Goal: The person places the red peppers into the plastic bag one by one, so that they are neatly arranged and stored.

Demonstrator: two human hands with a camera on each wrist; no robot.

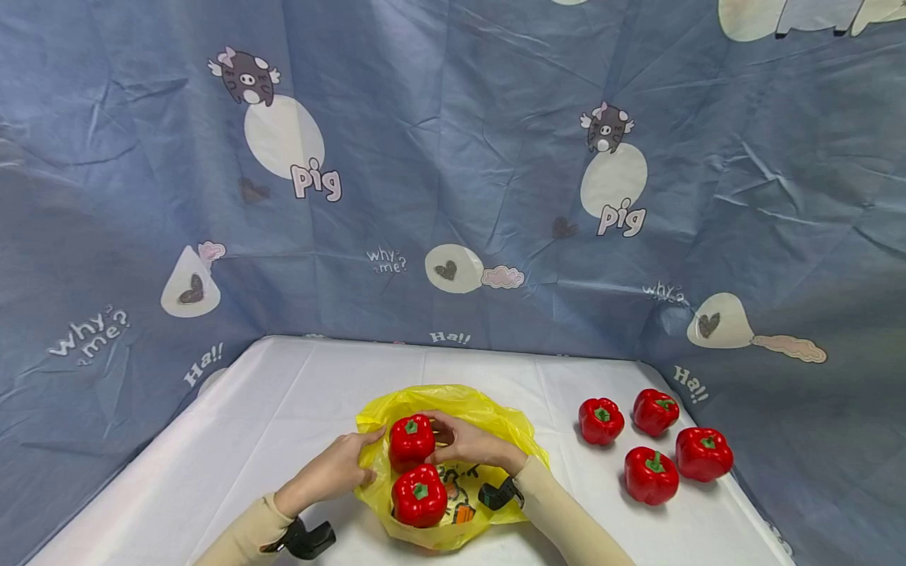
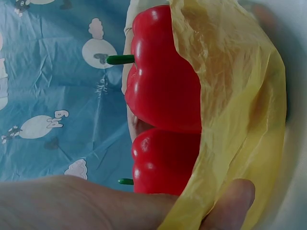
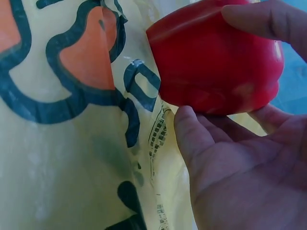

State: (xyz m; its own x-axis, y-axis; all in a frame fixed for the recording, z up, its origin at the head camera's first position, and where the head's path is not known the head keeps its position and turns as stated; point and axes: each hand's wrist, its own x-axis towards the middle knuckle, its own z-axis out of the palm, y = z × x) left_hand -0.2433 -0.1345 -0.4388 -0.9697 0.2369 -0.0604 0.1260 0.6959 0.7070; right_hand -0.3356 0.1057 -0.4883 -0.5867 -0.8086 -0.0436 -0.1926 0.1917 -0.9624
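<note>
Through the right-wrist view I see my right hand (image 1: 463,442) holding the far red bell pepper (image 1: 411,442), thumb on one side and fingers spread partly apart beneath it, bent to its bulk. My left hand (image 1: 336,472) pinches the edge of the yellow plastic bag (image 1: 488,405) between thumb and fingers.

That pepper sits within the bag's spread mouth, right beside the near red bell pepper (image 1: 420,497); I can't tell whether it rests on the bottom. I'd expect it to be light and fairly stiff, its glossy skin slippery, so a broad hold across the lobed sides looks safer than tugging the green stem (image 1: 411,427). The film looks thin and limp, so it should need pinching at the rim and could tear or snag.

Farther out, to the right on the white table (image 1: 297,393), stand four loose red bell peppers (image 1: 650,476). Behind hangs a blue pig-print cloth (image 1: 453,157).
</note>
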